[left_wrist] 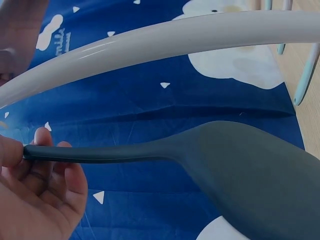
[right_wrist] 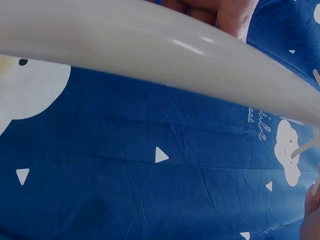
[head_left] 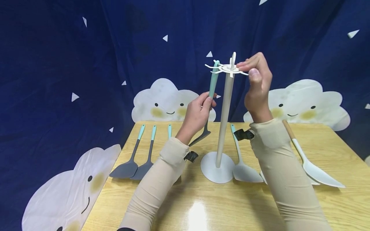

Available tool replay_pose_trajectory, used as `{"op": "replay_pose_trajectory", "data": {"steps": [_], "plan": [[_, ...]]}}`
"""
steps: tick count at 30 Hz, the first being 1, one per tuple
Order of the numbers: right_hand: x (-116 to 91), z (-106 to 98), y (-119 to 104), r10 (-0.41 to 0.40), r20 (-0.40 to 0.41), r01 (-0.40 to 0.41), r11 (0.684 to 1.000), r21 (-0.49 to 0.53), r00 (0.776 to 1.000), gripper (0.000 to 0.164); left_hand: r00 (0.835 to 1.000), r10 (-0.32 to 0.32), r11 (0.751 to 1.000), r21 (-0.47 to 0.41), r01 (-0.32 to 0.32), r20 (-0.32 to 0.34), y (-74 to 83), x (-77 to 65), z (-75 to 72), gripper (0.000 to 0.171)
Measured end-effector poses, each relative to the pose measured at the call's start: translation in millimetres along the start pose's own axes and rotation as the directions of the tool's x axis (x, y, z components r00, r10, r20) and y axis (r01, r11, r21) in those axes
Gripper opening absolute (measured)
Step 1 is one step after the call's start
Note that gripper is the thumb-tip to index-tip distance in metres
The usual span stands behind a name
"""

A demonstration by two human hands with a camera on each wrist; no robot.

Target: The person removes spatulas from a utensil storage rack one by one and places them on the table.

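My left hand (head_left: 198,110) pinches a turner with a teal handle (head_left: 213,83) and a dark grey blade (left_wrist: 245,170). The blade hangs downward, and the handle's upper end overlaps a hook on the left side of a white utensil rack (head_left: 226,109). The rack stands upright on a round base (head_left: 212,163), with hooks spread around its top and a loop above them. My right hand (head_left: 261,83) has its fingertips at the hub among the hooks, its thumb apart from them beside a right-hand hook.
Left of the rack, dark turners (head_left: 125,169) with teal handles lie on the wooden table (head_left: 199,199), one mostly hidden by my left arm. Right of it lie a pale grey turner (head_left: 245,173) and a white turner (head_left: 318,171) with a wooden handle. A blue curtain (head_left: 173,19) hangs behind.
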State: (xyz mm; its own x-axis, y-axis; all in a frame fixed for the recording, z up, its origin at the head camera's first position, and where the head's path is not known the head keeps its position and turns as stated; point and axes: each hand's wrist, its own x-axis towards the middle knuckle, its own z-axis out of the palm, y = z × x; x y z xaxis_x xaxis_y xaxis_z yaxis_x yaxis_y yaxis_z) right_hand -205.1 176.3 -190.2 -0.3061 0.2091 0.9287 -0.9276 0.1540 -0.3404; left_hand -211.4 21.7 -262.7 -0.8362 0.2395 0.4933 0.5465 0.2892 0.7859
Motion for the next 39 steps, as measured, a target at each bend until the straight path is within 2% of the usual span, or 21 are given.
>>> {"op": "replay_pose_trajectory", "data": {"steps": [15,25,32,39], "plan": [[0.0,2.5,-5.1,0.011,-0.002,-0.011,1.0,-0.006,1.0,0.043,1.0,0.007,1.0,0.022,-0.007,-0.021,2.3,2.9,-1.6,0.03],[-0.5,0.7,-1.7,0.009,0.001,-0.009,1.0,-0.017,1.0,0.046,0.999,-0.013,0.999,0.048,0.015,-0.031,5.3,6.5,-4.8,0.028],[-1.2,0.5,0.7,0.0,-0.006,0.0,1.0,-0.013,1.0,0.041,0.999,-0.009,0.999,0.053,0.011,-0.041,4.6,7.7,-7.1,0.028],[-1.2,1.6,-2.5,0.009,-0.006,-0.009,1.0,-0.013,1.0,0.047,0.999,-0.016,0.998,0.057,0.019,-0.051,6.3,8.3,-9.0,0.027]]}}
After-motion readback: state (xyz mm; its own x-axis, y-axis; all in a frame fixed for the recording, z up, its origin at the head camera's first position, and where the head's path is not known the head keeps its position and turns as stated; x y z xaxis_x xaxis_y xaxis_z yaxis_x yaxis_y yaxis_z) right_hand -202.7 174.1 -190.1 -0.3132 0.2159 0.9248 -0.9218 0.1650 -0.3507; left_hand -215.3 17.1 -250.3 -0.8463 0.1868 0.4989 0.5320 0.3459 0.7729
